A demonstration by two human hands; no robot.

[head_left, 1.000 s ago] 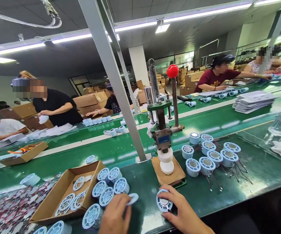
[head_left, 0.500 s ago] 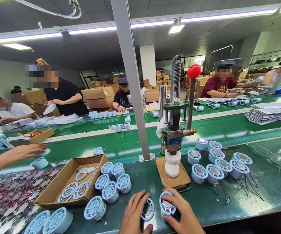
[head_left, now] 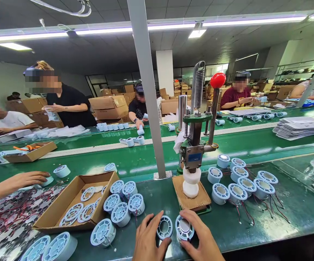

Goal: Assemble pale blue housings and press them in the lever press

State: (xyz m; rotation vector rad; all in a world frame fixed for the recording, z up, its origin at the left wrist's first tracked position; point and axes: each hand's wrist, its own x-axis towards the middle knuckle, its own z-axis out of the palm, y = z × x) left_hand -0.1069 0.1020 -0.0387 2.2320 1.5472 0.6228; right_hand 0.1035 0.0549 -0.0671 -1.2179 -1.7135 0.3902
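Fingers and thumb of my left hand [head_left: 148, 237] close around a light-blue slotted ring [head_left: 171, 228], whose open middle shows the dark bench behind. Beside it, my right hand [head_left: 203, 237] grips a round light-blue housing [head_left: 184, 226] by its side, with a silver disc in its top. A small gap separates the two parts. Just beyond my hands stands a green hand press [head_left: 195, 152] with a white plunger and a wooden base board [head_left: 177, 186]. To the left, a cardboard box [head_left: 72, 230] holds several loose slotted rings [head_left: 87, 194].
Light-blue housings with wires [head_left: 238, 193] cluster right of the press; others [head_left: 120, 214] stand by the box. Wired flat discs [head_left: 12, 214] spread at far left, under a co-worker's hand [head_left: 36, 178]. A metal post [head_left: 148, 90] rises behind. Co-workers sit across the green belt.
The ring in my left hand and the housing in my right have come closer together. At left, a co-worker's hand has lowered, and a housing there has shifted right.
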